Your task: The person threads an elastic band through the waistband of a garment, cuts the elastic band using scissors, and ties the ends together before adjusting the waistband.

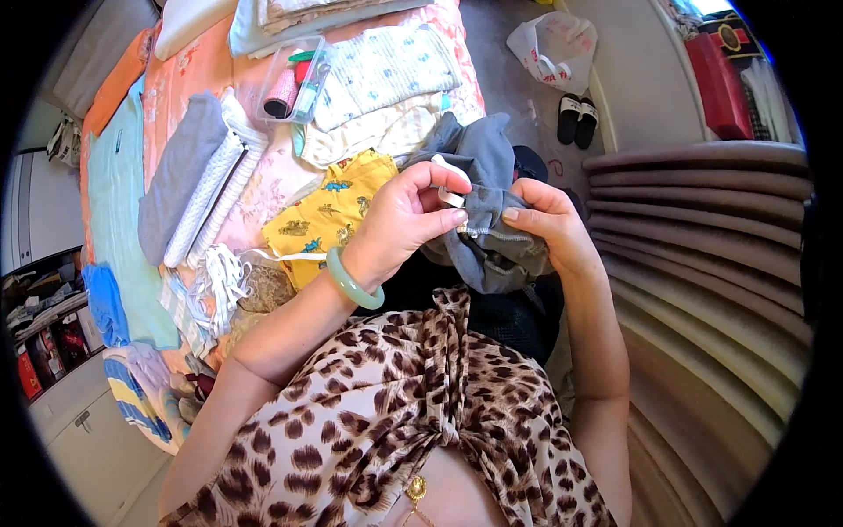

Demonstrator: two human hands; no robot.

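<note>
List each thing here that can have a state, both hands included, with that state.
Left hand: closed, pinching the white band
Right hand: fingertips gripping the grey cloth
White band: bent over
Grey cloth: bunched
Bangle: worn
Yellow cloth: laid out, partly covered
White cords: loosely heaped
Plastic box: open, holding things
Plastic bag: open
Slippers: side by side, unworn
</note>
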